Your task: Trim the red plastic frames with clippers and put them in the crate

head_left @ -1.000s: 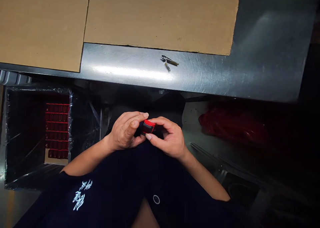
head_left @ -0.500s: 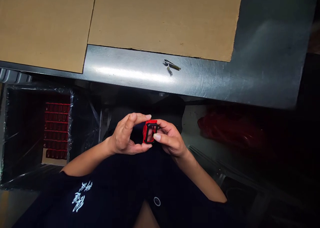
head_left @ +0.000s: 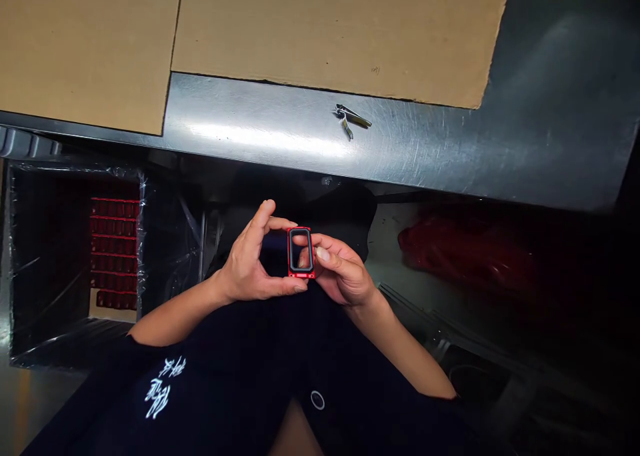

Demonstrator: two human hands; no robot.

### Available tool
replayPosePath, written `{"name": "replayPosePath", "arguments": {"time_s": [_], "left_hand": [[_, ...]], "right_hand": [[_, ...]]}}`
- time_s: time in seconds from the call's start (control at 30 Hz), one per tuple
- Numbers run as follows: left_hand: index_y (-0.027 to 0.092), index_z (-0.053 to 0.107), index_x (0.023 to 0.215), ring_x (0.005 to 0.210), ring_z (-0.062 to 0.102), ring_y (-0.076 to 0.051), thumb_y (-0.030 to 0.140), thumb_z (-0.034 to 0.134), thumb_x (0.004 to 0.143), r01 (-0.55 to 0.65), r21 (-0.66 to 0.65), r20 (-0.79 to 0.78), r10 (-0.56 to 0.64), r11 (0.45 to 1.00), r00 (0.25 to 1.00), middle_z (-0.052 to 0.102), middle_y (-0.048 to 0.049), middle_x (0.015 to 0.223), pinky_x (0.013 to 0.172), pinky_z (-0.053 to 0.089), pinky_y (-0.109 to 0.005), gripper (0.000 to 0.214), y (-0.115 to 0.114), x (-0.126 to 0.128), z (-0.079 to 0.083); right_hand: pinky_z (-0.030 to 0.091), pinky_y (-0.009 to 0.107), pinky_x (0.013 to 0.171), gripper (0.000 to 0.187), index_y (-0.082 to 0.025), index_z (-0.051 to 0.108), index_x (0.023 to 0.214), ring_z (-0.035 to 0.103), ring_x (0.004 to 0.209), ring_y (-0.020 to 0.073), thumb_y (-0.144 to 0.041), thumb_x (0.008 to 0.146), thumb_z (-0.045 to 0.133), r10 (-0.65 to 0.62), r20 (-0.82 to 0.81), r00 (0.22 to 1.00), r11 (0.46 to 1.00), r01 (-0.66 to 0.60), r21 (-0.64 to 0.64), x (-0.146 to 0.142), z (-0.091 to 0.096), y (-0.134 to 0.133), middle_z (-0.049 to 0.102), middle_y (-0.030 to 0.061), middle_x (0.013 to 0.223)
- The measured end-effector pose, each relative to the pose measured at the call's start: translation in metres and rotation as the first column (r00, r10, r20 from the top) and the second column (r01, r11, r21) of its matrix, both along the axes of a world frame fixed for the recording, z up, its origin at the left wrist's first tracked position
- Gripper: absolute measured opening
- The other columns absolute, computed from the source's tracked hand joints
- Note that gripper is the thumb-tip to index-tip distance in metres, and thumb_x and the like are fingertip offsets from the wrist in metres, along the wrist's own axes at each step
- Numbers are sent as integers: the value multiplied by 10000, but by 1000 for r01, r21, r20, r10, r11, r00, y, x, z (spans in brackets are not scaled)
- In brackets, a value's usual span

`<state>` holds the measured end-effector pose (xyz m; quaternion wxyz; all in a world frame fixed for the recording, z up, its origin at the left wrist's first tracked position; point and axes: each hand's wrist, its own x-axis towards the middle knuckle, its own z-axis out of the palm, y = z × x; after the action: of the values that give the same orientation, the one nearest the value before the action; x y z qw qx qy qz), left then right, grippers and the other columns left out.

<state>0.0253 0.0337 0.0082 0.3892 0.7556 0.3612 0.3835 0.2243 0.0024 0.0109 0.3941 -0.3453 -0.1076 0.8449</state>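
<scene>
The red frame (head_left: 301,253) stands upright just below the edge of the steel table (head_left: 250,136), turned face-on so you can look through its opening. Your left hand (head_left: 247,263) pinches its top and bottom edges, half open, while your right hand (head_left: 343,273) curls behind it, steadying it. Earlier it sat tilted, nearly edge-on.

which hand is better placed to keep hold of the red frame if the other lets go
Right hand, probably: a finger shows through the red frame's opening, while the left hand only reaches its outer edges.
</scene>
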Motion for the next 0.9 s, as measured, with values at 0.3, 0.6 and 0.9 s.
{"name": "replayPosePath", "arguments": {"time_s": [0.3,0.6,0.9], "left_hand": [[211,192,1631,1153,694,-298,509,829,776,66,51,-57,-63,997,996,681,-166,1293,1004,572,-505,1108,1,1,-2],[270,391,1570,1276,651,-332,534,755,847,295,-501,224,-207,814,952,578,-192,1476,976,604,-459,851,1,-10,-4],[286,537,1426,1254,673,-274,381,891,741,404,-579,506,-76,708,859,663,-141,1357,1034,580,-407,777,3,-6,-11]], "right_hand": [[532,204,522,279,-195,767,941,611,519,90,-361,753,888,-72,24,997,996,71,47,-2,0,-1,689,-17,676],[557,281,669,102,-231,793,990,680,740,147,-254,901,748,-198,682,704,744,-345,572,10,23,7,731,29,848],[593,317,764,222,-265,785,1079,705,898,196,-132,930,687,-602,704,377,289,-719,632,16,36,12,768,52,994]]}}
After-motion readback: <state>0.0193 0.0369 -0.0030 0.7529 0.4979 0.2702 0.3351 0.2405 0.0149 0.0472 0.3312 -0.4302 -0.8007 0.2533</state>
